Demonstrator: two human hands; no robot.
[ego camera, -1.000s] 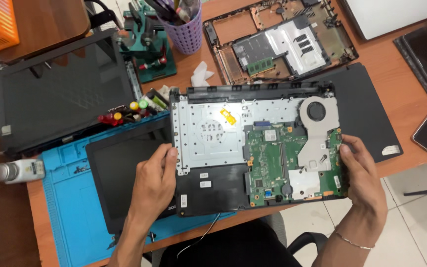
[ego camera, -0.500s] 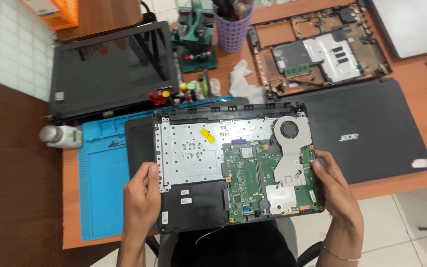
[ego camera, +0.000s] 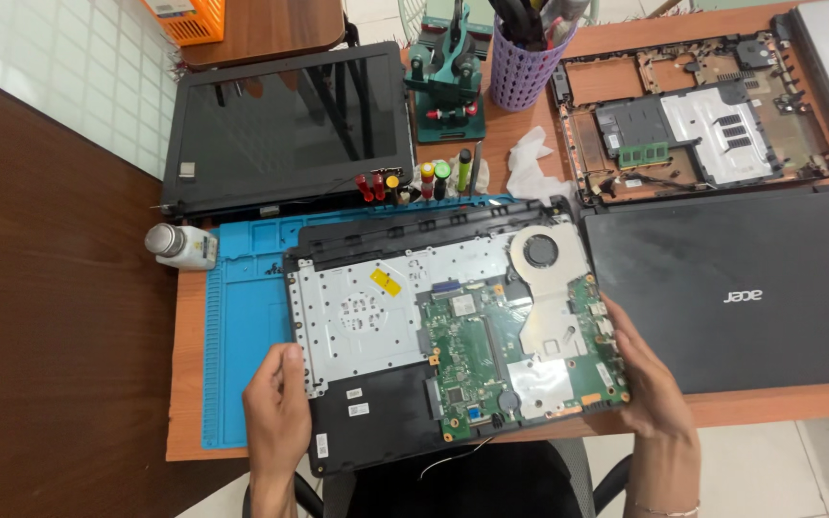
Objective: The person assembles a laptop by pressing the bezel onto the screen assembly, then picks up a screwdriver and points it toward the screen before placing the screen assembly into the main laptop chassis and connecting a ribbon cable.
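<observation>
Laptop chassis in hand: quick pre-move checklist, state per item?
1. Grip on both sides: left hand holds the left edge of the opened laptop chassis, right hand the right edge. Ok.
2. Green mainboard seated in the chassis: lies flat, no corner lifted. Ok.
3. Loose wire trailing from the front edge, could snag. Not ok.
4. Screws on the board present: too small to see. Cannot tell.
5. Landing spot: blue work mat lies under the chassis, bare part to its left. Ok.
6. Neighbours: closed black laptop lies right beside the right hand. Tight, not ok.
</observation>
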